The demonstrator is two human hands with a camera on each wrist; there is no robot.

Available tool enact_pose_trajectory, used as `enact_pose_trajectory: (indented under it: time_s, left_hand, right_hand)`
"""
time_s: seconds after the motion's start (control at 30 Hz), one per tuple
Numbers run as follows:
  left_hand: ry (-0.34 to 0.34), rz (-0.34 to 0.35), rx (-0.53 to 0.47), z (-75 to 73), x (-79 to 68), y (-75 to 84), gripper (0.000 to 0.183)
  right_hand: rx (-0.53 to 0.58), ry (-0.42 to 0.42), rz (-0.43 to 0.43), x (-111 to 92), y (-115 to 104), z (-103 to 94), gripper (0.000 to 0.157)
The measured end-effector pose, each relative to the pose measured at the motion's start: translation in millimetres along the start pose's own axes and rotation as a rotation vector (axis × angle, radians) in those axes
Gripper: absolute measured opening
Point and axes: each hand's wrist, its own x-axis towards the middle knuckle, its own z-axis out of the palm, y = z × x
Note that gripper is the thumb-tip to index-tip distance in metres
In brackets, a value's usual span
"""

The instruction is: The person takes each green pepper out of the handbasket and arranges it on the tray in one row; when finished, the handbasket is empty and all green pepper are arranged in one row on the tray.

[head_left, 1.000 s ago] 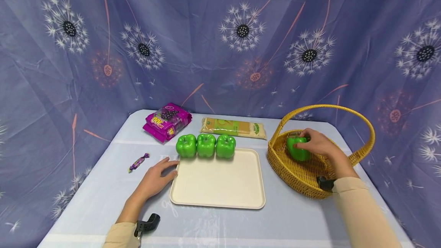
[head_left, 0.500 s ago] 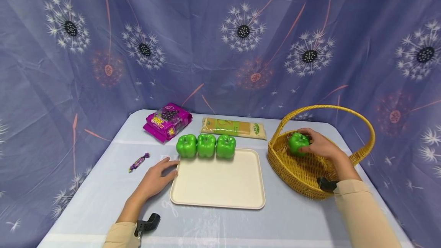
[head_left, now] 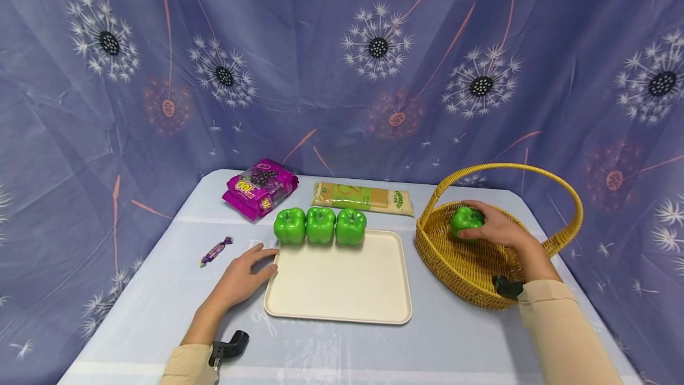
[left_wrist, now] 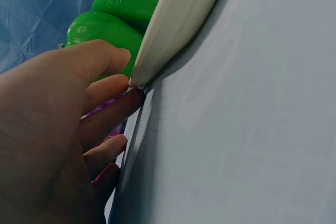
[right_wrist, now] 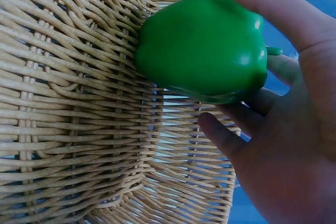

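Note:
In the head view my right hand [head_left: 497,227] reaches into a yellow wicker basket [head_left: 454,278] and holds a green bell pepper [head_left: 464,221]. That pepper stands upright at the basket's back left, its stem up. In the right wrist view, thumb and fingers lie on opposite sides of the pepper [right_wrist: 202,51], close to the woven base [right_wrist: 68,114]. My left hand [head_left: 243,278] rests at the left edge of a cream tray [head_left: 342,284], fingers loosely spread; its fingertips [left_wrist: 137,97] are right at the tray's rim [left_wrist: 173,24]. Three more green bell peppers [head_left: 320,226] stand in a row along the tray's far edge.
Behind the peppers lie a purple candy bag [head_left: 262,186] and a long yellow-tan packet [head_left: 363,198]. One wrapped candy [head_left: 216,251] is on the table [head_left: 342,352] left of the tray. The basket's tall handle [head_left: 507,166] arches over the right forearm. A patterned purple curtain [head_left: 299,76] hangs behind.
The pepper in the basket has turned from tilted to upright and shifted slightly toward the back, the right hand staying around it. The left hand, tray and other peppers have not moved.

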Motion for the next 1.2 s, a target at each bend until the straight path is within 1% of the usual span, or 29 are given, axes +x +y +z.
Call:
enact_pose_trajectory:
  time_s: [0.17,0.33,0.5,0.73,0.87,1.03,1.2]
  left_hand:
    - [0.005,0.006,-0.001,0.0,0.3,-1.6,0.041]
    - [0.004,0.004,-0.004,-0.1,-0.3,-1.3,0.041]
    - [0.0,0.003,0.013,-0.4,-0.1,0.1,0.045]
    - [0.003,0.009,0.026,-1.4,-0.2,0.5,0.048]
    - [0.001,0.007,0.028,-1.4,-1.1,0.7,0.047]
    - [0.002,0.001,0.017,-1.6,-1.6,1.3,0.044]
    - [0.006,0.005,-0.008,-1.6,-0.8,0.3,0.037]
  right_hand:
    - [-0.005,0.013,0.02,1.4,2.6,2.7,0.088]
    - [0.013,0.018,0.034,2.6,2.7,5.7,0.084]
    - [0.037,0.025,0.053,2.3,3.0,5.1,0.081]
    - [0.044,0.046,0.041,2.7,5.3,4.8,0.08]
    - [0.032,0.056,0.028,1.8,1.8,4.3,0.078]
    - [0.019,0.064,0.025,-1.9,-4.3,-2.0,0.075]
    - [0.006,0.079,0.015,-7.6,-11.1,-12.3,0.074]
